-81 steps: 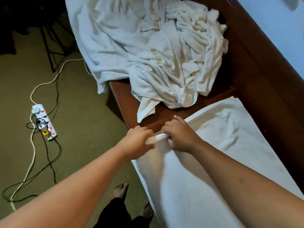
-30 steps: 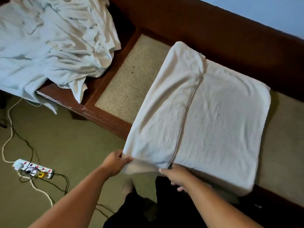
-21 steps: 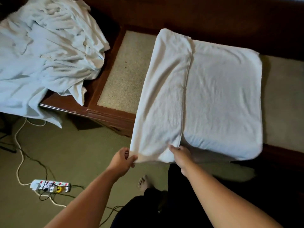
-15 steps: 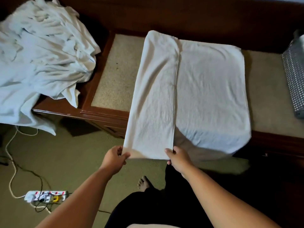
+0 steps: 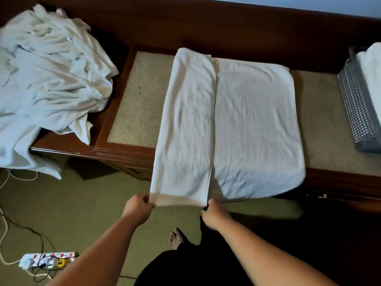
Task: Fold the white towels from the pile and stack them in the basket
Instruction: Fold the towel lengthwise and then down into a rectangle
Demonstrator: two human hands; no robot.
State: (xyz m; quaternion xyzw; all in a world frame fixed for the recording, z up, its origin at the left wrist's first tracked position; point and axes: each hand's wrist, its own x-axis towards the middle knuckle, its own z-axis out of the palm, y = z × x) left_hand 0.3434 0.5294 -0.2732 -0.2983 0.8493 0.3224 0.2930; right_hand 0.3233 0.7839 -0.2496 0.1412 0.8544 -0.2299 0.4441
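A white towel (image 5: pixel 253 124) lies spread on the wooden bench (image 5: pixel 132 112), its near end hanging over the front edge. Its left third is folded over as a long flap (image 5: pixel 185 129). My left hand (image 5: pixel 137 207) pinches the flap's near left corner. My right hand (image 5: pixel 213 213) grips the near right corner of the same flap. The pile of crumpled white towels (image 5: pixel 49 79) sits on the bench's left end, partly draping to the floor. The grey perforated basket (image 5: pixel 358 108) stands at the right edge with white cloth (image 5: pixel 371 65) inside.
A wooden back rail (image 5: pixel 226 27) runs behind the bench. A white power strip (image 5: pixel 45 262) with plugs and trailing cables lies on the green carpet at lower left. My bare foot (image 5: pixel 175 238) stands close to the bench front.
I have drawn the towel's left edge over toward the middle, forming the flap. Both hands have pulled its near end straight and square, and the view has swung right, bringing the basket in.
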